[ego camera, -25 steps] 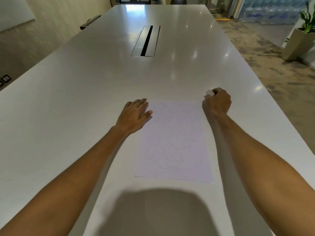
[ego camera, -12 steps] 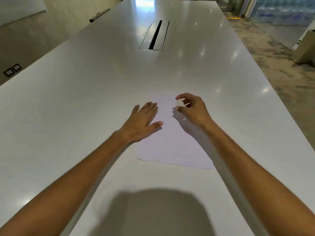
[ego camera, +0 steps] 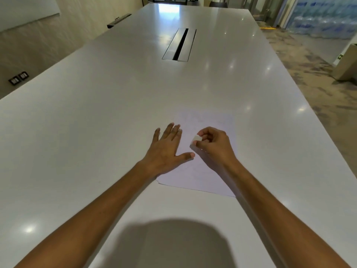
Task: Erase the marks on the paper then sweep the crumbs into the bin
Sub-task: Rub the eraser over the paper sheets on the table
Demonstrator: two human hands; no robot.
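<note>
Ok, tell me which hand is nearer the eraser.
Right. The right hand pinches the eraser over the paper; the left hand lies flat beside it.

No text can be read. The paper [ego camera: 204,151] carries only faint pencil lines, too pale to make out as words. On the planter [ego camera: 347,62] at the far right sits a small green mark, too small to read. The wall sockets [ego camera: 19,78] at the far left show no legible label.
</note>
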